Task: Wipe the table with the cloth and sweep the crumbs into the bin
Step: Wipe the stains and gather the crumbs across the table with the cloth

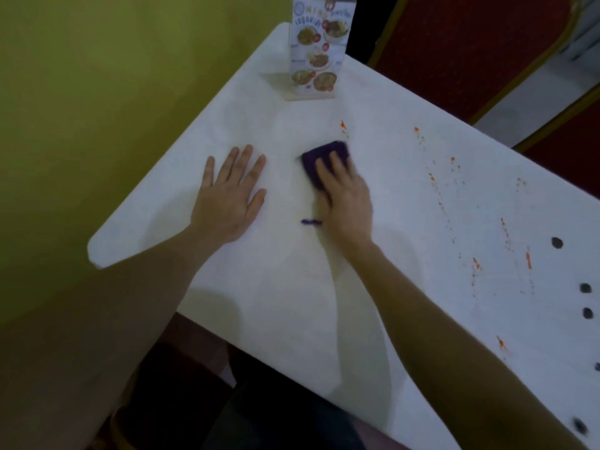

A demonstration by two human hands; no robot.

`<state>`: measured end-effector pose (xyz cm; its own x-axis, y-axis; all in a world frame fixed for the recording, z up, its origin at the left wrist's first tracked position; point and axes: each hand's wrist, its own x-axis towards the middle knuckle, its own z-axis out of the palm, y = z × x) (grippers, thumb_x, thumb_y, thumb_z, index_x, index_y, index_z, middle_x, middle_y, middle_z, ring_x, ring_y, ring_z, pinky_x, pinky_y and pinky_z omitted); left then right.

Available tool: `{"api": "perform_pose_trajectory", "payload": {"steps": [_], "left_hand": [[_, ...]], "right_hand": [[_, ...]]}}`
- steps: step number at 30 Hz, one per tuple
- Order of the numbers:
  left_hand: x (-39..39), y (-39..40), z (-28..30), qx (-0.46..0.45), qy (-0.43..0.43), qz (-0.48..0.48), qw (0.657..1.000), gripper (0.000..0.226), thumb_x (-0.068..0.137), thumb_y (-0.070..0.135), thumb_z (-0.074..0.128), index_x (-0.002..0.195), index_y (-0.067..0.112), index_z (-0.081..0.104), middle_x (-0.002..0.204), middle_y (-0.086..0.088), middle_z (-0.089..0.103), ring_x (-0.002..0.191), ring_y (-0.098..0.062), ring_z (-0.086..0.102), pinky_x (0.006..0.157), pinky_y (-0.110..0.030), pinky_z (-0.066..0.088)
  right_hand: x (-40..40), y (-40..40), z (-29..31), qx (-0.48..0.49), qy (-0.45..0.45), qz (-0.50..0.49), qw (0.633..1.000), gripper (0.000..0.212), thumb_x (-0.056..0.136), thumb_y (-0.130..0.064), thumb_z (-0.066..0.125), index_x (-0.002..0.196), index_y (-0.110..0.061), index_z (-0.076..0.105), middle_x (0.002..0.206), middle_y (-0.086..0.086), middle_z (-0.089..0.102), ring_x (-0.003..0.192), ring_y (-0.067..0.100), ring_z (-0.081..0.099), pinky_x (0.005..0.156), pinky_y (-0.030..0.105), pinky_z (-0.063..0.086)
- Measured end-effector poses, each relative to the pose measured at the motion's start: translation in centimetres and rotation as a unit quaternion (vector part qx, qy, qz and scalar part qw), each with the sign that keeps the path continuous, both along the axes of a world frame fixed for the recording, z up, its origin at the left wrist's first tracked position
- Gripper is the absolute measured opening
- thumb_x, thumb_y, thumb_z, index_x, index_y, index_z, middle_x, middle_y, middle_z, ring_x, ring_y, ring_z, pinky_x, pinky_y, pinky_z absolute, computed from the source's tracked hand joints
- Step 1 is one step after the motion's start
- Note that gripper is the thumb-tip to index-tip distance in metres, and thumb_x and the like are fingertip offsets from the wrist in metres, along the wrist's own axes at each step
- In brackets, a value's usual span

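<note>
Wiping is judged in hand: the purple cloth is pressed flat on the white tabletop under the right hand, the left hand is laid open beside it, and firm overlapping strokes toward the orange crumbs are advised.

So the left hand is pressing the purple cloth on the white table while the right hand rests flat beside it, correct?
Not quite: the hands are swapped. The head view shows the right hand pressing the purple cloth on the white table, while the left hand rests flat beside it.
</note>
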<state>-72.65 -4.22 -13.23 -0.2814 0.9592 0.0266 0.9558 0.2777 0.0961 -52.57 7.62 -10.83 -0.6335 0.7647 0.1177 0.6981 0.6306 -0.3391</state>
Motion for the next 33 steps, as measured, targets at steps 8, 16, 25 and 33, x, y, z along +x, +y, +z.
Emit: {"api": "perform_pose_trajectory", "payload": {"steps": [8, 16, 25, 33], "left_hand": [[0.9, 3.7, 1.6, -0.001, -0.048, -0.008, 0.999, 0.065, 0.099, 0.046, 0.016, 0.157, 0.017, 0.022, 0.165, -0.008, 0.02, 0.152, -0.026, 0.017, 0.122, -0.05, 0.005], [2.4, 6.1, 0.4, 0.003, -0.014, 0.004, 1.0, 0.064, 0.102, 0.045, 0.021, 0.157, 0.014, 0.022, 0.164, -0.009, 0.021, 0.152, -0.026, 0.019, 0.122, -0.051, 0.013], [2.4, 6.4, 0.4, -0.014, 0.002, 0.017, 1.0, 0.066, 0.1, 0.048, 0.017, 0.158, 0.017, 0.017, 0.166, -0.006, 0.015, 0.153, -0.024, 0.013, 0.123, -0.048, 0.009], [2.6, 6.5, 0.6, -0.023, -0.002, 0.021, 1.0, 0.066, 0.101, 0.049, 0.014, 0.159, 0.018, 0.015, 0.166, -0.006, 0.015, 0.153, -0.023, 0.012, 0.124, -0.048, 0.009]], "right_hand": [[12.3, -1.5, -0.3, 0.007, -0.006, -0.033, 0.999, 0.059, 0.091, -0.014, 0.062, 0.147, -0.027, 0.044, 0.158, -0.001, 0.033, 0.148, 0.022, 0.025, 0.113, 0.043, 0.035], [12.3, 11.3, 0.8, -0.01, -0.015, -0.24, 0.971, 0.054, 0.098, -0.02, 0.044, 0.151, -0.02, 0.035, 0.161, 0.005, 0.027, 0.15, 0.027, 0.016, 0.121, 0.043, 0.019], [-0.7, 15.7, 0.9, -0.018, -0.01, -0.119, 0.993, 0.054, 0.096, -0.019, 0.043, 0.15, -0.019, 0.038, 0.16, 0.009, 0.028, 0.149, 0.031, 0.017, 0.119, 0.042, 0.02], [2.8, 4.9, -0.1, 0.001, -0.01, 0.112, 0.994, 0.053, 0.093, -0.023, 0.051, 0.146, -0.021, 0.046, 0.157, 0.003, 0.036, 0.148, 0.025, 0.025, 0.117, 0.036, 0.021]]}}
